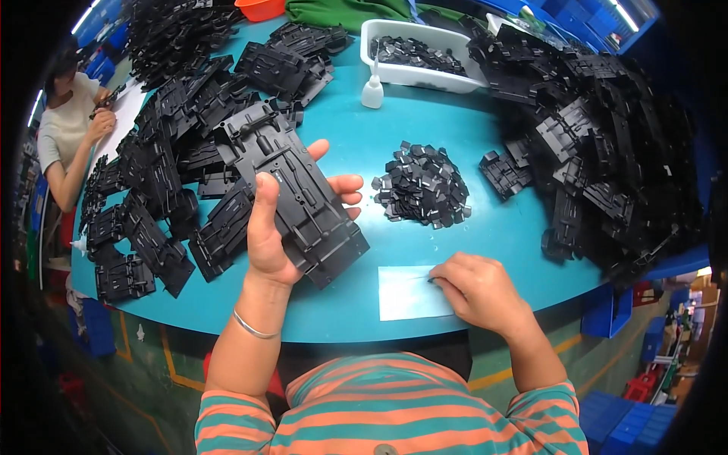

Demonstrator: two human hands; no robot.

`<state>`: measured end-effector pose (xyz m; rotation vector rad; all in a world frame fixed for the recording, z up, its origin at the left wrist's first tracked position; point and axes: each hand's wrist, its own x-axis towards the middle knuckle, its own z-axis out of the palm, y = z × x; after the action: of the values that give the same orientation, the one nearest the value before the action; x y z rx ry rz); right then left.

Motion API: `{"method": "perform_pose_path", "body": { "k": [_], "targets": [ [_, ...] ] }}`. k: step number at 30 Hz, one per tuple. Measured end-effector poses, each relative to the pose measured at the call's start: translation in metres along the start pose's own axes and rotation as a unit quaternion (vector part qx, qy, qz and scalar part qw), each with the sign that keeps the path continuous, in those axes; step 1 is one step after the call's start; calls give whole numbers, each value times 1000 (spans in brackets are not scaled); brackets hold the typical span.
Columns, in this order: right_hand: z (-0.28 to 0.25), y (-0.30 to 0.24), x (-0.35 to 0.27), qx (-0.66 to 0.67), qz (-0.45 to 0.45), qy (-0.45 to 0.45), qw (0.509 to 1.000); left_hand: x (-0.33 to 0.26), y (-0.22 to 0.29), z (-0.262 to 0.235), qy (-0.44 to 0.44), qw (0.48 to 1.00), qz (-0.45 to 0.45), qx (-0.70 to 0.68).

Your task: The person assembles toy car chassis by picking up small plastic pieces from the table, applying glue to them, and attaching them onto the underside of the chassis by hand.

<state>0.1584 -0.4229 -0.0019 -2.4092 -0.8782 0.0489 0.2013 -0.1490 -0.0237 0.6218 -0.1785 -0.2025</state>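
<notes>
My left hand (274, 227) grips a black moulded plastic chassis plate (299, 193), tilted up off the table, thumb on its near side and fingertips showing past its right edge. Low on the right, my right hand (479, 292) has its fingers pinched together over a white sheet (412, 293) near the table's front edge. A small dark bit shows at its fingertips, too little of it to name. Beyond the sheet lies a heap of small black plastic pieces (425, 186).
Piles of similar black plates (155, 171) cover the left, with more stacked at right (599, 152). A white bin (425, 76) of small black parts stands at the back beside a white squeeze bottle (372, 92). A co-worker (72, 129) sits at far left, holding a dark part.
</notes>
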Motion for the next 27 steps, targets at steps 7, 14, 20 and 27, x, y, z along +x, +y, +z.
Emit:
{"method": "perform_pose_path", "body": {
  "k": [7, 14, 20, 27],
  "targets": [
    [3, -6, 2, -80, -36, -37, 995, 0, 1, 0, -7, 1000, 6, 7],
    [5, -5, -2, -129, -62, -38, 989, 0, 1, 2, -12, 1000, 9, 10],
    [9, -5, 3, -47, -40, 45, 997, -3, 2, 5, -3, 1000, 14, 8],
    [13, 3, -3, -37, -45, 86, 995, -1, 2, 5, -11, 1000, 7, 14]
  ]
}}
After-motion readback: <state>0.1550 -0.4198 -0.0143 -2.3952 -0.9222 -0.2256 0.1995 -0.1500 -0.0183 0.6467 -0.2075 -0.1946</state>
